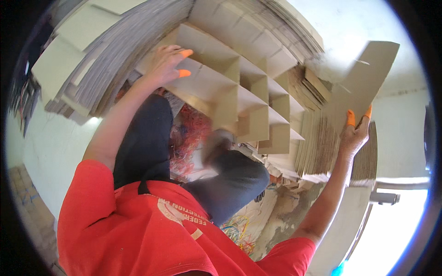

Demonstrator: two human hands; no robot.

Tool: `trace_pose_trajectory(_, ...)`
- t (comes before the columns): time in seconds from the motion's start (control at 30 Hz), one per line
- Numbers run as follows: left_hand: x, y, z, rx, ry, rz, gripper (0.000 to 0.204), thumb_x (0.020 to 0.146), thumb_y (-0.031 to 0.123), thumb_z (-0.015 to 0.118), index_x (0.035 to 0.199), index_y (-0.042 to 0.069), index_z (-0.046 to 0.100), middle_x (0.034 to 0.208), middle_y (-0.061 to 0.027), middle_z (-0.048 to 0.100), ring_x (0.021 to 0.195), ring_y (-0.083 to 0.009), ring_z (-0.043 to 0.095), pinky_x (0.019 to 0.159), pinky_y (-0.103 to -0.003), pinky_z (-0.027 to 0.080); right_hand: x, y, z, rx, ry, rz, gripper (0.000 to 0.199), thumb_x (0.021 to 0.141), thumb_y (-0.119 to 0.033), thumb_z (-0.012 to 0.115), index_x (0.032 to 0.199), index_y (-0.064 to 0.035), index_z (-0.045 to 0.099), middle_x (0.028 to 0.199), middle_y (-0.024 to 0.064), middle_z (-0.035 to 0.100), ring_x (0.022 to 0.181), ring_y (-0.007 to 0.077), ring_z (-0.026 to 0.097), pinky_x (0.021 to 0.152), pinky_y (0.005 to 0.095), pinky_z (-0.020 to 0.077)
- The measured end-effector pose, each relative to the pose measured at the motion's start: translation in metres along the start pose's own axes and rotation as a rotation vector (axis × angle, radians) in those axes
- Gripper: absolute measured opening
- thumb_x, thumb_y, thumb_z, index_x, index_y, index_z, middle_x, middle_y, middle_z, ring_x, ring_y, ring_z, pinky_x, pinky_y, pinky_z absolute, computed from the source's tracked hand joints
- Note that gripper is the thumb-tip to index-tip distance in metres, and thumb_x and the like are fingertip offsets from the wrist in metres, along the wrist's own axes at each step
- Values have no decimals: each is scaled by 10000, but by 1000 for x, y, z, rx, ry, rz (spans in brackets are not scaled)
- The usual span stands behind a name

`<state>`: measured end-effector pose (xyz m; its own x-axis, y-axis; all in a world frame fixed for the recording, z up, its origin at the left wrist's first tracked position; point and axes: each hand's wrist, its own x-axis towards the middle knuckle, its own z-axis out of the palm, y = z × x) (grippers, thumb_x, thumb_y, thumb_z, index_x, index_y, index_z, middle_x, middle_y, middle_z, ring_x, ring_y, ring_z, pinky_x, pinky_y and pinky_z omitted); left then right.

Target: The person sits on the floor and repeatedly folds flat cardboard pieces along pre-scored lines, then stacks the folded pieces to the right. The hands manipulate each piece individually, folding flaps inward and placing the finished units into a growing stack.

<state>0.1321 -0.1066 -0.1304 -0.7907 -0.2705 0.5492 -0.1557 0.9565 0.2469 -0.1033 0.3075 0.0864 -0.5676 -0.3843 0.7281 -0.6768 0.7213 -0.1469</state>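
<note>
A cardboard divider grid (pixel 252 99), made of crossed strips that form several square cells, stands in front of my legs. My left hand (pixel 166 65) is at its left end with thumb and forefinger apart; orange finger covers sit on both tips. Whether it touches the strip there, I cannot tell. Out to the right, my right hand (pixel 355 134), also with orange finger covers, grips the lower end of a long cardboard strip (pixel 363 76). That strip is held tilted up, above a row of upright cardboard strips (pixel 317 142).
Tall stacks of flat cardboard (pixel 103 57) rise at the left, with more cardboard sheets (pixel 276 27) behind the grid. Red shredded strands (pixel 191 133) lie between my legs. Colourful plastic strands (pixel 241 230) are on the floor near my right knee. A bright opening (pixel 391 225) is at lower right.
</note>
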Motion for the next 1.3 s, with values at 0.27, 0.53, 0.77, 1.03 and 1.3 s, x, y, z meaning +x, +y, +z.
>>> trace_pose_trajectory(0.27, 2, -10, 21, -304, -7, -96, 216, 719, 113, 761, 928, 165, 740, 921, -28, 681, 894, -231, 555, 886, -395, 380, -10, -184, 67, 966, -508, 183, 742, 732, 165, 651, 1411, 69, 367, 1284, 166, 564, 1080, 154, 578, 876, 268, 513)
trace_pose_trajectory(0.53, 6, -7, 28, -396, 50, -60, 126, 745, 100, 730, 862, 148, 732, 811, 9, 660, 855, -199, 538, 839, -355, 353, -11, -210, 111, 968, -644, 268, 720, 716, 156, 628, 1386, 123, 364, 1142, 144, 641, 891, 132, 629, 738, 233, 527)
trace_pose_trajectory(0.77, 6, -11, 31, -349, 52, -109, 111, 750, 111, 728, 855, 145, 736, 807, -4, 651, 860, -195, 533, 837, -348, 353, -8, -220, 116, 892, -671, 249, 731, 696, 153, 630, 1377, 132, 365, 1117, 178, 648, 874, 156, 638, 739, 255, 535)
trace_pose_trajectory(1.03, 7, -9, 33, -384, 41, -109, 109, 740, 112, 740, 843, 146, 729, 761, -29, 607, 826, -218, 518, 830, -352, 357, -28, -218, 151, 829, -755, 143, 602, 698, 133, 648, 1274, 118, 473, 1036, 192, 659, 848, 157, 624, 722, 281, 526)
trace_pose_trajectory(1.3, 13, -14, 36, -338, 34, -104, 118, 737, 112, 742, 845, 148, 711, 741, -43, 575, 827, -230, 525, 815, -359, 366, -41, -252, 161, 733, -926, 165, 320, 761, 91, 613, 1066, 75, 520, 860, 175, 660, 717, 265, 685, 452, 361, 564)
